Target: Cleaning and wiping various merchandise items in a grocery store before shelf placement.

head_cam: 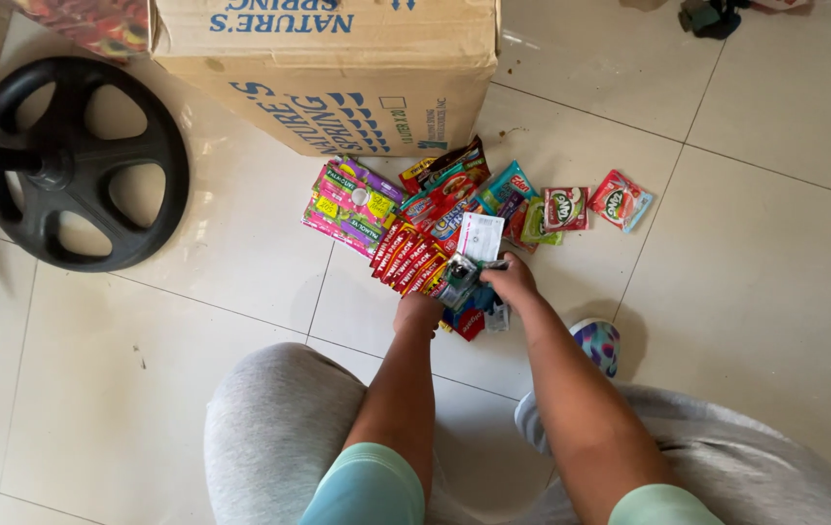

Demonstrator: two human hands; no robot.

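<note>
crouched over the pale tiled floor (pixel 192 292), the person sorts a heap of small foil sachets (pixel 435 219) beside a cardboard box (pixel 337 68): the right hand (pixel 511 280) pinches a dark sachet (pixel 457 277), the left hand (pixel 418 313) rests curled on red packets (pixel 406 258), so next, i judge, comes lifting the pinched sachet free without scattering its neighbours.

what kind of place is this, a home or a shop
Probably a home: the person crouches on a pale tiled floor, beside a cardboard box, a fan base and a spread of snack sachets.
</note>
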